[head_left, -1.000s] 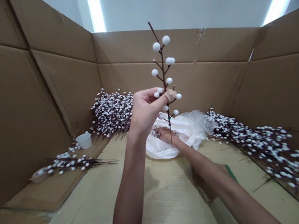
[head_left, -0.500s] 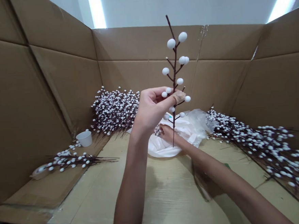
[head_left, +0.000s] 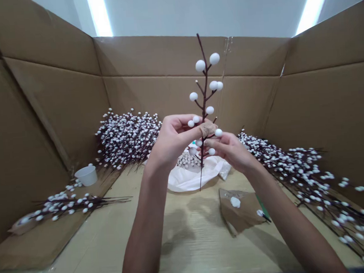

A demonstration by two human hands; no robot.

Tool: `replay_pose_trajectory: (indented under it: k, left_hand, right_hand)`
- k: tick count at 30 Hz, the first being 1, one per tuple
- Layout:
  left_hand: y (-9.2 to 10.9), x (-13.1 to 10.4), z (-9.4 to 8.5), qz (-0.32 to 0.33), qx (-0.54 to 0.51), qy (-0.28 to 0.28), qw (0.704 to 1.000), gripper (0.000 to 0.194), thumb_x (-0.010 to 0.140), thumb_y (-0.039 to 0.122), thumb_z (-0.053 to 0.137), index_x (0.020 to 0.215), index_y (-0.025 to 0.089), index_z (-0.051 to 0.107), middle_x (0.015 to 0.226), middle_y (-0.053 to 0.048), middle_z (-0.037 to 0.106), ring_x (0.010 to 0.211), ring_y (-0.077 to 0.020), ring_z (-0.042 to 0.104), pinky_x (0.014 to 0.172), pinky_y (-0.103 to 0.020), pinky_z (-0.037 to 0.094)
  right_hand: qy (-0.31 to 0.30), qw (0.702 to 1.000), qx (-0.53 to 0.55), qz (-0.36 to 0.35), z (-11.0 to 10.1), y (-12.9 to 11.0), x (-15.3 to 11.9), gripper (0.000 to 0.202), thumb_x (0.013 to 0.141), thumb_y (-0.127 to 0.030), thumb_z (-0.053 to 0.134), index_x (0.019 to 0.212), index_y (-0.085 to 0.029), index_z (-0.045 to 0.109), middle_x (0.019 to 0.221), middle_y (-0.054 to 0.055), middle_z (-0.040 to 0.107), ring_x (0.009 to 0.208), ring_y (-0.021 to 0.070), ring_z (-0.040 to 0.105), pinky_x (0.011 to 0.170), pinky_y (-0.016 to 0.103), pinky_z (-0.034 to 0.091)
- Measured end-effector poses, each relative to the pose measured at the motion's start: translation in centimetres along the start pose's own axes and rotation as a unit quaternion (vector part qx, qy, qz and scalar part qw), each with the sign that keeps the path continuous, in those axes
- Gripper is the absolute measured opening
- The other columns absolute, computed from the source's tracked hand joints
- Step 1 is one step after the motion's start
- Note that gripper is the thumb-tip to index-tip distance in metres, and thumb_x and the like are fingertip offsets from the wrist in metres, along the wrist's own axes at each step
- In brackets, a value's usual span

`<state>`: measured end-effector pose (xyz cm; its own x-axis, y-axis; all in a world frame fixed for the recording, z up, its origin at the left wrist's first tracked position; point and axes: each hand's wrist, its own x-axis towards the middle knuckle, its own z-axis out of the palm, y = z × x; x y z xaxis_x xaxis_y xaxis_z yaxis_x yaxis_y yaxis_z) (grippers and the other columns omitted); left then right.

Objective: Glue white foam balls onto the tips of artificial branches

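A dark brown stem (head_left: 204, 97) with several white berries stands upright in the middle, pinched low down by my left hand (head_left: 180, 136), whose thumb has a tan wrap. My right hand (head_left: 231, 149) is at the stem's right side, its fingers pressed together beside the lower berries; whether a loose berry is between them is hidden. Behind the hands lies a white plastic bag (head_left: 185, 180), open, with many loose white berries (head_left: 188, 160) in it.
Berry stems are heaped at the back left (head_left: 128, 136) and along the right (head_left: 296, 170). A small bunch (head_left: 71, 204) and a white cup (head_left: 86, 175) are on the left. Brown paper (head_left: 240, 209) with white blobs lies right of centre. Cardboard walls (head_left: 164, 56) surround the table.
My right hand has come up out of the bag to the stem. The view has shifted, uncovering the brown paper. My left hand keeps its pinch on the stem.
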<state>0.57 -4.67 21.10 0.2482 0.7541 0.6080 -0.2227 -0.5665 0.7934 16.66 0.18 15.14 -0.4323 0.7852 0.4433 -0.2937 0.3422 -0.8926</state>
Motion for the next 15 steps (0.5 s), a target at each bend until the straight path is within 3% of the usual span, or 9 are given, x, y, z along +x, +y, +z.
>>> replay_pose_trajectory:
  k: [6, 15]
  left_hand:
    - [-0.3, 0.1, 0.6, -0.031, 0.025, -0.016, 0.999, 0.008, 0.065, 0.019, 0.078, 0.067, 0.013, 0.072, 0.066, -0.002, 0.068, 0.063, -0.0117, 0.061, 0.064, -0.024, 0.05]
    - [-0.9, 0.4, 1.2, -0.053, 0.038, -0.043, 0.997, 0.006, 0.066, 0.017, 0.077, 0.067, 0.012, 0.073, 0.067, -0.003, 0.069, 0.064, -0.0105, 0.061, 0.062, -0.021, 0.049]
  right_hand:
    - [0.023, 0.993, 0.074, -0.086, -0.1, -4.4, -1.0, 0.01, 0.077, -0.02, 0.068, 0.086, -0.018, 0.064, 0.08, 0.002, 0.073, 0.073, 0.0128, 0.069, 0.071, 0.026, 0.059]
    - [0.023, 0.989, 0.02, -0.146, -0.5, -5.6, -2.4, 0.014, 0.079, -0.029, 0.069, 0.09, -0.02, 0.067, 0.094, 0.005, 0.074, 0.087, 0.0183, 0.071, 0.073, 0.029, 0.061]
